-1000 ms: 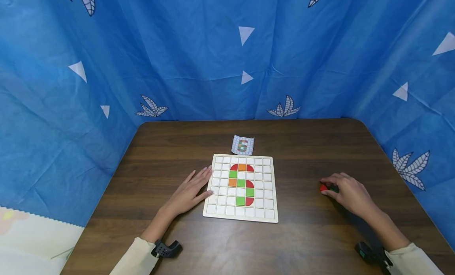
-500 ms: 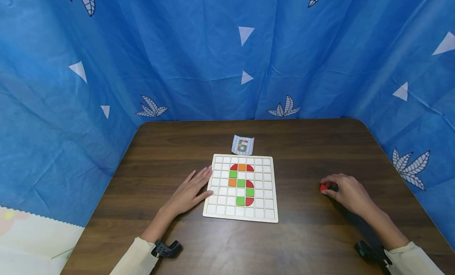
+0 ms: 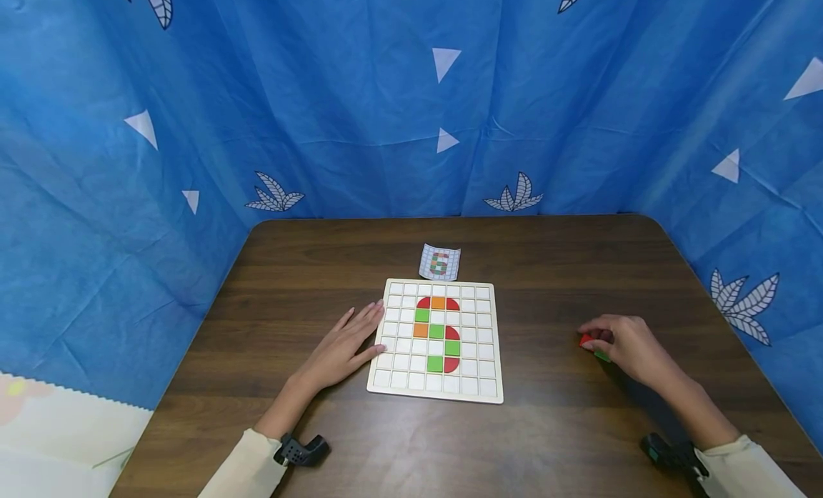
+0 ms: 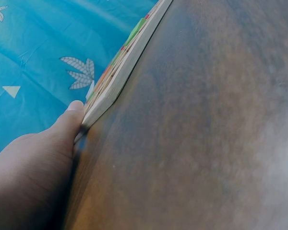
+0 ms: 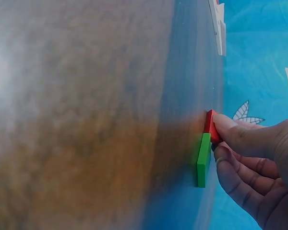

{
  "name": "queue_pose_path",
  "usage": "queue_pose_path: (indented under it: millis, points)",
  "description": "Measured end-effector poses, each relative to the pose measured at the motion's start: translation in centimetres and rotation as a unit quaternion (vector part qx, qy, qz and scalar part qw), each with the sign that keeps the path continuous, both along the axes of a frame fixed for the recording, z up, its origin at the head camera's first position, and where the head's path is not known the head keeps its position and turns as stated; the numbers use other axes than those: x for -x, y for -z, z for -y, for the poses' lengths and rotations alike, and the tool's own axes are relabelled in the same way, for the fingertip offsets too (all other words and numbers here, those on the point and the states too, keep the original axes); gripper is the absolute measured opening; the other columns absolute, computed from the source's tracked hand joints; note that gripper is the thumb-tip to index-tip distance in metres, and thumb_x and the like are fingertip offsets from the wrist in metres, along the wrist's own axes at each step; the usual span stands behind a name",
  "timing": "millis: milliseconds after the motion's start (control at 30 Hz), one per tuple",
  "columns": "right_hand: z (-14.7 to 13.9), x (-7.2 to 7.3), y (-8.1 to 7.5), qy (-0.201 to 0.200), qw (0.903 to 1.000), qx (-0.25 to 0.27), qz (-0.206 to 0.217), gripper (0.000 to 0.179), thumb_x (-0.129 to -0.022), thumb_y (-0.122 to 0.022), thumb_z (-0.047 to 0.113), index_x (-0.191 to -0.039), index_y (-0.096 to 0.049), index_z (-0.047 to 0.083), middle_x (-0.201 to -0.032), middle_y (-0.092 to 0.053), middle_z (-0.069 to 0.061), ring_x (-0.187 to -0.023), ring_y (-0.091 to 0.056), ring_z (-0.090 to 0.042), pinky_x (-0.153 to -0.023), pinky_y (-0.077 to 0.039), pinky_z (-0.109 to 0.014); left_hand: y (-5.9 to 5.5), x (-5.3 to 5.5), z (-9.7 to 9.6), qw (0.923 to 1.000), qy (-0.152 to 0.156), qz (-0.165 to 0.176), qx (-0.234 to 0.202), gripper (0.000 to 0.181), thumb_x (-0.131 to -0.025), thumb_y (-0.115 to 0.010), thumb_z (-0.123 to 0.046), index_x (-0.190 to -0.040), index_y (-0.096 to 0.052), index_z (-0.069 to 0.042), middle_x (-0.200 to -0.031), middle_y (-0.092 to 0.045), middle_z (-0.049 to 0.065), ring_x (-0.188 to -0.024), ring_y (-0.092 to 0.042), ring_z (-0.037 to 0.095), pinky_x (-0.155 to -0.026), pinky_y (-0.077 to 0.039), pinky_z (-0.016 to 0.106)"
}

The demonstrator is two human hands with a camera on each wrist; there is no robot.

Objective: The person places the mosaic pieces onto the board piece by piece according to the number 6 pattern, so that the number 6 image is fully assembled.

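Observation:
In the head view my left hand rests with straight fingers against the left edge of a white gridded puzzle board. Red, orange and green tiles sit in several of its squares. Off to the right, my right hand has curled fingers and pinches a red tile low over the table. Right beside that, in the right wrist view, is a green tile under the hand; only a small part of it shows from the head. The left wrist view shows the thumb at the board's corner.
A small curled pattern card lies just behind the board on the dark wooden table. A blue curtain hangs around the table's back and sides. Both wrists wear black camera bands.
My right hand's fingers have shifted slightly around the red tile, and green now shows below the thumb. The left hand and the board stay where they were.

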State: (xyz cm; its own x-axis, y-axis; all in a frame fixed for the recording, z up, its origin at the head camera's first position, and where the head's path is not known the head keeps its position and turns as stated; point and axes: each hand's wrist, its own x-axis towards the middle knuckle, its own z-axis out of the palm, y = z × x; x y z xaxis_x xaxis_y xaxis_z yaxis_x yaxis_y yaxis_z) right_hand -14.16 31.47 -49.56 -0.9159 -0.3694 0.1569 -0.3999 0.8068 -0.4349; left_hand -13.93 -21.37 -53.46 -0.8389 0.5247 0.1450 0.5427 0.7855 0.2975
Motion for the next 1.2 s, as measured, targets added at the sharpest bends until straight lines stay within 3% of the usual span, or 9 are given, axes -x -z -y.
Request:
queue_pose_path:
  millis: [367, 733, 933, 1200]
  points:
    - [0.2, 0.1, -0.4, 0.019, 0.999, 0.029, 0.028, 0.015, -0.084, -0.078, -0.003, -0.096, -0.079, 0.005, -0.09, -0.073, -0.01, -0.068, -0.065, -0.014, -0.055, -0.052, -0.027, 0.0, 0.1, 0.0, 1.0, 0.002, -0.004, 0.0, 0.077, -0.104, -0.046, -0.055, -0.163, -0.021, -0.013, -0.169, -0.018, 0.0, -0.155, -0.017, 0.02, -0.125, -0.012, 0.051]
    - [2.1, -0.4, -0.9, 0.004, 0.9921, 0.112, 0.057, 0.011, -0.087, -0.079, 0.008, -0.097, -0.078, 0.01, -0.083, -0.072, 0.002, -0.064, -0.063, -0.011, -0.054, -0.051, -0.028, 0.0, 0.0, 0.0, 1.0, 0.002, -0.002, -0.002, 0.076, -0.105, -0.046, -0.055, -0.163, -0.021, -0.013, -0.169, -0.018, 0.001, -0.155, -0.018, 0.021, -0.124, -0.013, 0.052]
    - [3.9, -0.5, -1.4, 0.012, 0.9827, 0.154, 0.103, 0.008, -0.088, -0.08, 0.011, -0.095, -0.078, 0.009, -0.079, -0.074, -0.002, -0.059, -0.065, -0.019, -0.051, -0.053, -0.032, 0.0, 0.0, 0.0, 1.0, 0.004, -0.004, -0.005, 0.076, -0.105, -0.047, -0.054, -0.163, -0.022, -0.012, -0.169, -0.019, 0.002, -0.155, -0.018, 0.021, -0.124, -0.013, 0.052]
    - [6.4, -0.4, -1.9, 0.003, 0.9602, 0.222, 0.169, 0.014, -0.088, -0.08, 0.011, -0.098, -0.077, 0.003, -0.084, -0.075, -0.011, -0.063, -0.068, -0.029, -0.058, -0.06, -0.038, 0.1, 0.0, 0.0, 1.0, 0.002, -0.004, -0.003, 0.076, -0.105, -0.046, -0.055, -0.163, -0.021, -0.012, -0.169, -0.018, 0.001, -0.155, -0.018, 0.021, -0.124, -0.013, 0.052]
